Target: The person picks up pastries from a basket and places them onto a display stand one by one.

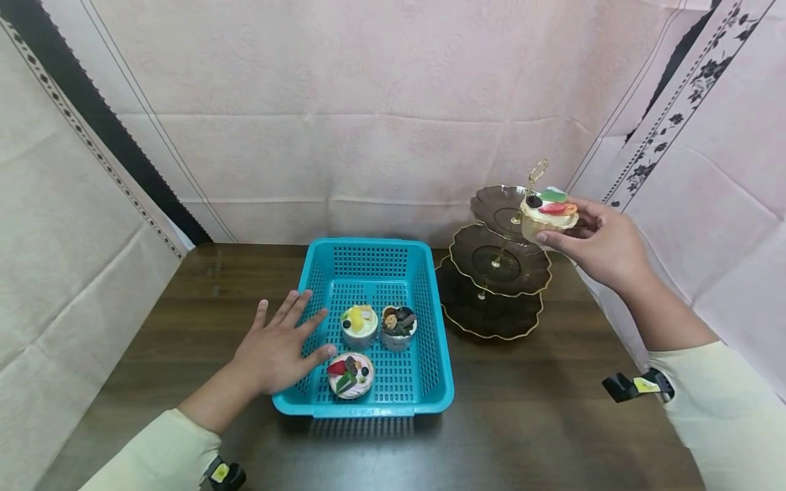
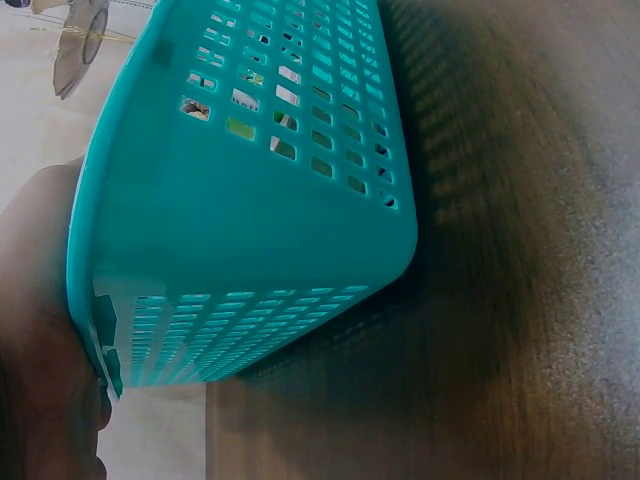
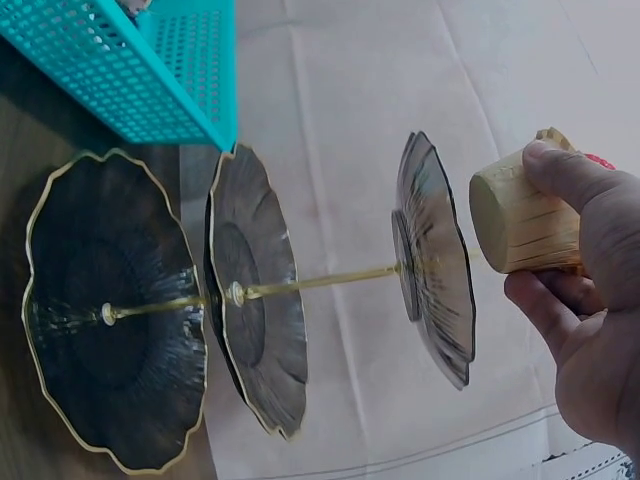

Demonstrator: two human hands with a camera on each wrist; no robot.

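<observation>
My right hand (image 1: 604,242) grips a cupcake (image 1: 548,215) topped with white cream, a dark berry, red and orange fruit and a green leaf. It holds the cupcake by its pale paper cup (image 3: 525,215), close to the top plate (image 3: 432,260) of a three-tier stand with gold scalloped rims. The fingers of my left hand (image 1: 276,351) are spread and rest on the left rim of a blue plastic basket (image 1: 443,382). Inside the basket stand a yellow-topped cupcake (image 1: 359,324), a dark-topped cupcake (image 1: 398,327) and a cupcake with red and green toppings (image 1: 350,376).
The stand's middle plate (image 1: 522,273) and bottom plate (image 1: 491,324) rise just right of the basket on a brown wooden table (image 1: 522,423). A gold ring handle (image 1: 538,169) tops the stand. Pale cloth (image 1: 344,123) hangs behind and on both sides.
</observation>
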